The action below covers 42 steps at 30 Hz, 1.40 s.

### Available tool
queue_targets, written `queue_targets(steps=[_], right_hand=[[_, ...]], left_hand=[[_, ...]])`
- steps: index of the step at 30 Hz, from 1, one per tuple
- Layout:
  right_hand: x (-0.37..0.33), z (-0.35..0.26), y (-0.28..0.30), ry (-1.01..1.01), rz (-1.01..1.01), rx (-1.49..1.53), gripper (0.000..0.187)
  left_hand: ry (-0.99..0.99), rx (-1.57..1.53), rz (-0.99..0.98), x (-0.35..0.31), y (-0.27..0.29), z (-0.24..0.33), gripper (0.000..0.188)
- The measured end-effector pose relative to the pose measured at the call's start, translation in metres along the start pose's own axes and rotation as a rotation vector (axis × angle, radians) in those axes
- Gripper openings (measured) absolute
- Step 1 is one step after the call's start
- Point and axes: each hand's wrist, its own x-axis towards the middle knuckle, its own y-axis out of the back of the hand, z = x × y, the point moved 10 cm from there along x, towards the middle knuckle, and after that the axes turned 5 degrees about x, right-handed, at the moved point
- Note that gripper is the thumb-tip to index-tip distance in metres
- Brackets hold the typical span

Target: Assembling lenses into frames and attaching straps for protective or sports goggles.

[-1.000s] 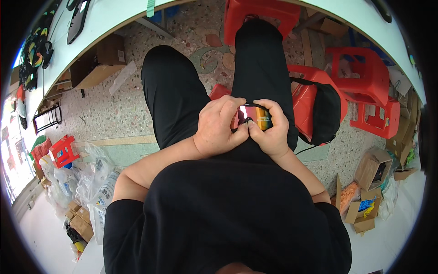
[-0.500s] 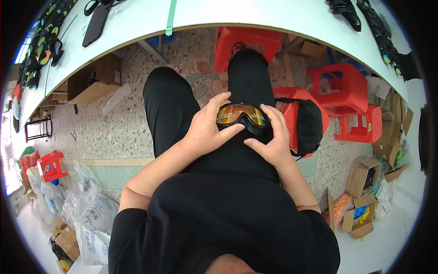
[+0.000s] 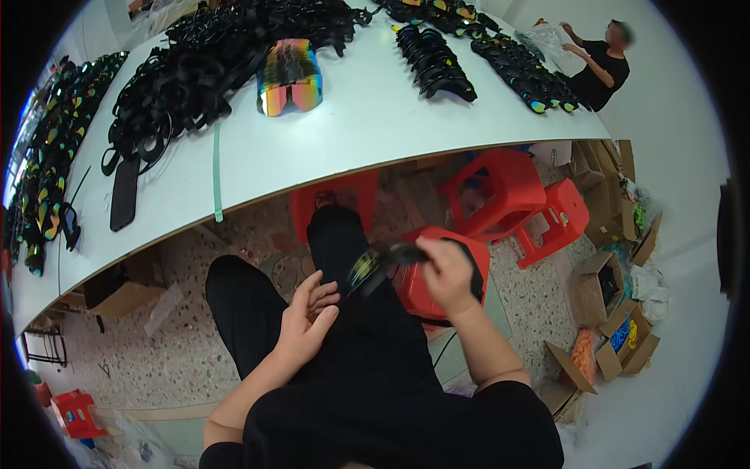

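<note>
Our right hand (image 3: pixel 449 273) grips the blurred goggles (image 3: pixel 391 258) over our right thigh (image 3: pixel 375 340); our left hand (image 3: pixel 307 319), loosely curled, holds nothing. A lens (image 3: pixel 362 267) seems already in, its fit unclear; stacked lenses (image 3: pixel 291 78) and black frames (image 3: pixel 195 59) on the worktop (image 3: pixel 273 160) look not yet worked.

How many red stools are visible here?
5: middle stool under the table; right stool; far-right stool; near stool behind the right hand; lower-left stool. Others may be hidden.
</note>
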Motion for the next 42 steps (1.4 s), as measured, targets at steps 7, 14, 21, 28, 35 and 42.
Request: queue_targets(steps=[7,14,21,28,35,42], right_hand=[[0.121,0.157,0.082,-0.130,0.401,-0.180,0.022],[0.186,0.275,0.066,-0.294,0.265,-0.287,0.024],[0.213,0.294,0.036,-0.375,0.152,-0.489,0.023],[0.186,0.304,0.041,-0.373,0.243,-0.480,0.066],[0.235,0.040,-0.081,0.347,0.127,-0.076,0.038],[0.282,-0.010,-0.179,0.275,-0.063,-0.208,0.047]], left_hand=[[0.153,0.201,0.039,0.001,0.010,-0.039,0.039],[0.246,0.250,0.039,0.007,0.014,-0.053,0.034],[0.280,0.282,0.032,0.014,0.013,-0.059,0.032],[0.285,0.365,-0.014,0.018,0.012,-0.049,0.036],[0.162,0.413,-0.027,0.009,0.017,-0.039,0.033],[-0.428,0.697,0.235,0.001,0.090,0.083,0.012]])
